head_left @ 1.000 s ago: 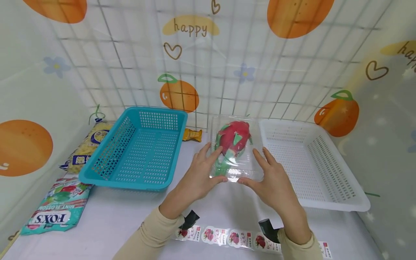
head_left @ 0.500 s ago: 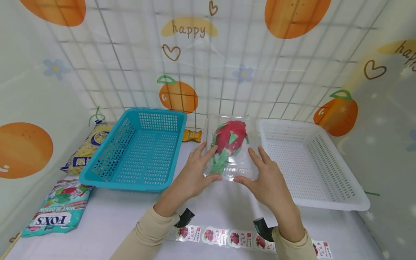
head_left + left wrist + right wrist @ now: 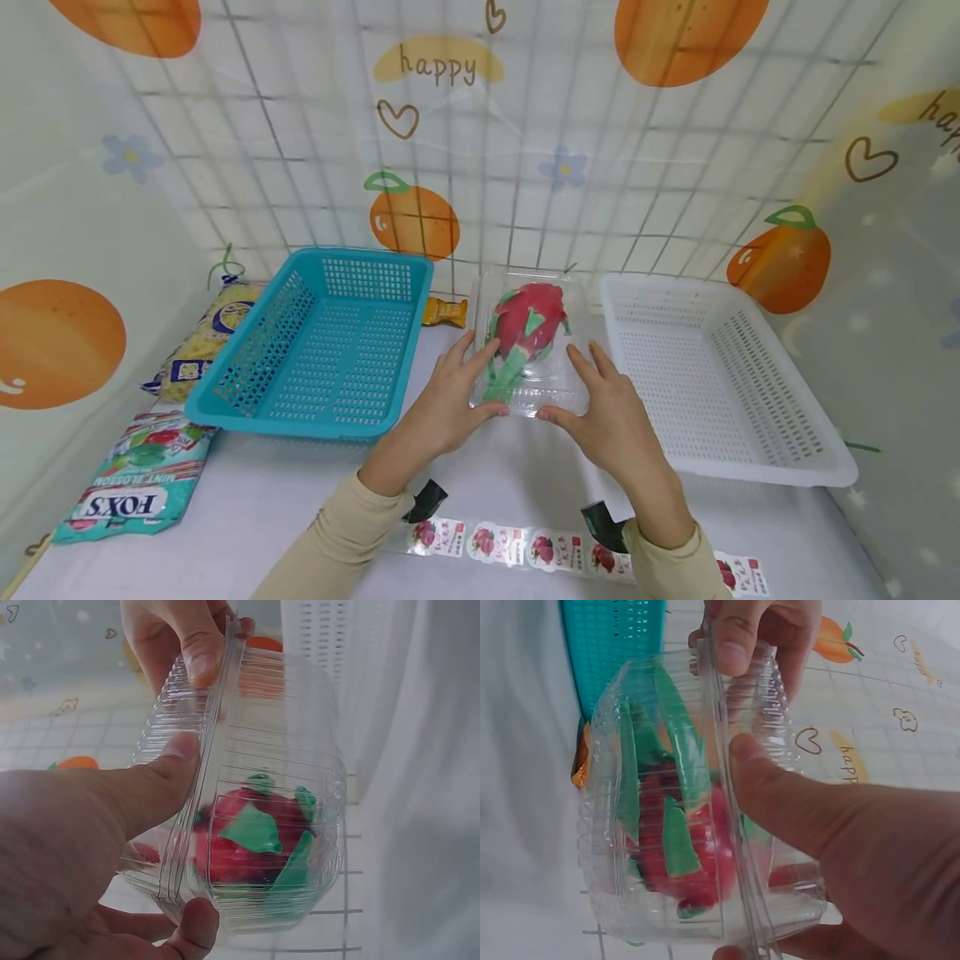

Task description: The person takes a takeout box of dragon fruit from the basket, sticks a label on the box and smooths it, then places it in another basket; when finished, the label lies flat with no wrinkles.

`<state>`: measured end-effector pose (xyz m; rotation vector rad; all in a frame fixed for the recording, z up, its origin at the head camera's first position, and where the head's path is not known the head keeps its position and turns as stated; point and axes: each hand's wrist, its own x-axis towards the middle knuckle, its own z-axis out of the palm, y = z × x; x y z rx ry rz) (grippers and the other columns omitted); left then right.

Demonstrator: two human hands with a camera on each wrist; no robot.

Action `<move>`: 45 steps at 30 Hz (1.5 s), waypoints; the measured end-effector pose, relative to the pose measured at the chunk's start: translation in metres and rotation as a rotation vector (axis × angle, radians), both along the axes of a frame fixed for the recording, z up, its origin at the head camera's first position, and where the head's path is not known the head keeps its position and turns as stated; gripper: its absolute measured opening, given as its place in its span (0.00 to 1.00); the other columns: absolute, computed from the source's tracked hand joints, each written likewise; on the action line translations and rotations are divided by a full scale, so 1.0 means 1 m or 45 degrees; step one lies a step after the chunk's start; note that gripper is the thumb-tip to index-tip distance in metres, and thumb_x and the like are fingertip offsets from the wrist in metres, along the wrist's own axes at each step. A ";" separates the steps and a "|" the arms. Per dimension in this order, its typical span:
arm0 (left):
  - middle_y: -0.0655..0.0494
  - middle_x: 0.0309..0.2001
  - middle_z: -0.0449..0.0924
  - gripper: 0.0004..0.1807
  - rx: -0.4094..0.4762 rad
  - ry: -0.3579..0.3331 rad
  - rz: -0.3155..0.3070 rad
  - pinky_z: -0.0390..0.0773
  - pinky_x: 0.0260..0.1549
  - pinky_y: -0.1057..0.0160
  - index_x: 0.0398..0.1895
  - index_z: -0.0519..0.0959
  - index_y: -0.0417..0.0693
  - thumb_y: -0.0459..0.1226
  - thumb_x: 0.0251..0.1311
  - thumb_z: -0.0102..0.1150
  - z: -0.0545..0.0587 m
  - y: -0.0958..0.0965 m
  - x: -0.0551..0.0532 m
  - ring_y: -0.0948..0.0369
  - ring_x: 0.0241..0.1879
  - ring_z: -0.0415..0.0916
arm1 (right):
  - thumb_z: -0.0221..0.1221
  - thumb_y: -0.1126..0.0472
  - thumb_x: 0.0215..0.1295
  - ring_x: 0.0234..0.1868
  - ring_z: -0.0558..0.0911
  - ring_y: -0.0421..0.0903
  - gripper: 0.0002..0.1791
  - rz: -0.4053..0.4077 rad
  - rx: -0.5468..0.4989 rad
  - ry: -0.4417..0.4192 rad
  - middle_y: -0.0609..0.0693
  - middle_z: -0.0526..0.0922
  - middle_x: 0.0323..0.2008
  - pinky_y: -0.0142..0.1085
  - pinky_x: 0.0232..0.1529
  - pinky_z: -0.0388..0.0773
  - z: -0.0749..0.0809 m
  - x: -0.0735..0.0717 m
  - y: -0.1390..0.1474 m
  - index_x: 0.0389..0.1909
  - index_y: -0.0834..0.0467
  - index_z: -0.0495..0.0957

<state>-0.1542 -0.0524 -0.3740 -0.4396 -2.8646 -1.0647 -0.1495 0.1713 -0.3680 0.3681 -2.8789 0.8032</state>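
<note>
A clear plastic clamshell box point(image 3: 551, 393) is at the middle in the head view, with a red dragon fruit point(image 3: 530, 315) with green scales inside. The box's lid and base meet along the rim in both wrist views. My left hand point(image 3: 445, 406) grips its left front corner, thumb on the front rim and fingers along the side. On the opposite corner my right hand point(image 3: 617, 419) pinches the rim the same way. Both thumbs press near the seam. The left wrist view shows the dragon fruit point(image 3: 232, 859) through the ribbed plastic.
To the left stands a teal basket point(image 3: 330, 429); a white basket point(image 3: 787, 475) stands right. A noodle-like yellow bag point(image 3: 191, 358), a Fox's candy bag point(image 3: 135, 483) and an orange-gold packet point(image 3: 446, 312) lie around. A strip of dragon fruit stickers point(image 3: 495, 543) runs along the front.
Both hands have moved the box slightly left, and the right hand has come in a little toward the left. The grip on both sides stays. The baskets and bags have not moved.
</note>
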 end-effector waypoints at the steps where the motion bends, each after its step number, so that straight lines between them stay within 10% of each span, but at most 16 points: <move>1: 0.37 0.80 0.49 0.48 -0.003 -0.004 -0.001 0.78 0.59 0.38 0.79 0.62 0.49 0.44 0.56 0.75 -0.001 0.000 0.000 0.37 0.75 0.56 | 0.77 0.47 0.53 0.63 0.73 0.76 0.53 -0.001 0.004 -0.003 0.70 0.58 0.77 0.66 0.58 0.76 -0.001 0.000 0.000 0.77 0.60 0.63; 45: 0.37 0.79 0.52 0.46 -0.010 -0.051 0.007 0.77 0.60 0.37 0.78 0.63 0.49 0.42 0.57 0.75 -0.036 0.001 -0.017 0.38 0.73 0.60 | 0.76 0.48 0.54 0.63 0.74 0.78 0.52 0.005 0.068 -0.040 0.74 0.60 0.74 0.65 0.61 0.74 -0.028 -0.017 -0.004 0.76 0.62 0.64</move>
